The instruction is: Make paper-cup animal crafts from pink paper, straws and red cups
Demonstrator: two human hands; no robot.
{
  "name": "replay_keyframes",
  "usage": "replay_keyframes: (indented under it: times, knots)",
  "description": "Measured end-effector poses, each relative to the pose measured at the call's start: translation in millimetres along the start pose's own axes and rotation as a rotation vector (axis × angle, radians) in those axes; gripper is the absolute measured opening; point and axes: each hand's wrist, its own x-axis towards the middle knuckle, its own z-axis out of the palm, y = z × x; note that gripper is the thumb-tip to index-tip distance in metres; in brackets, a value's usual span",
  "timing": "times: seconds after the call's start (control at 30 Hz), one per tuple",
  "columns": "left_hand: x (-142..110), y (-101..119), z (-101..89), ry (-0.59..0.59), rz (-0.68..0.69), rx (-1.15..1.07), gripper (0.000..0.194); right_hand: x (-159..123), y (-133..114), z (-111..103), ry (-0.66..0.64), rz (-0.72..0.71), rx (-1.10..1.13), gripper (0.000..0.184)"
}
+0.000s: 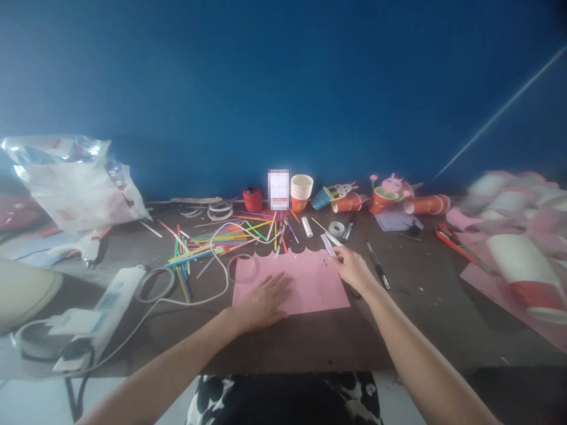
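A sheet of pink paper (310, 280) with a scalloped far edge lies on the table in front of me. My left hand (266, 298) rests flat on its left half, fingers stretched out. At the paper's far right corner, my right hand (352, 267) has its fingers closed on a short, flat white strip (326, 245), which looks like a small ruler. A small dark mark (325, 262) shows on the paper beside these fingertips. A ring of tape (243, 268) overlaps the paper's left corner.
Coloured sticks (212, 242), a white cable and a power strip (110, 307) lie left. A glue gun (91, 245) is beyond the strip. Stacked paper cups (302, 192) and a phone (279, 190) stand behind. A pen (377, 265), a red cutter (456, 245) and a large cup (525, 277) are right.
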Motion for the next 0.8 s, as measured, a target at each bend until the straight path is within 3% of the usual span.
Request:
replay_keyframes:
  times: [0.1,0.17,0.23,0.33,0.5,0.63,0.8]
  knots:
    - [-5,-1,7.4,-0.043,-0.004,0.021,0.066,6,-4,-2,0.193,-0.071,-0.053,0.038]
    - [-6,2,10.8,-0.039,-0.004,0.006,0.069,-4,-12,1,0.290,-0.214,-0.038,0.035]
    - [-6,7,12.5,-0.035,0.002,-0.017,0.071,-23,-22,8,0.239,-0.415,0.030,0.028]
    - [-7,12,12.0,-0.060,0.030,-0.047,0.074,-56,-32,25,0.003,-0.643,0.016,0.030]
    - [-13,16,4.4,0.007,0.093,-0.041,0.062,-85,-21,43,-0.056,-0.650,-0.122,0.036]
    - [-23,7,-4.2,0.103,-0.027,0.055,0.050,-90,-1,46,-0.034,-0.678,-0.215,0.039]
    - [-45,-23,-9.6,0.099,-0.179,0.137,0.060,-92,9,50,-0.004,-0.710,-0.219,0.041]
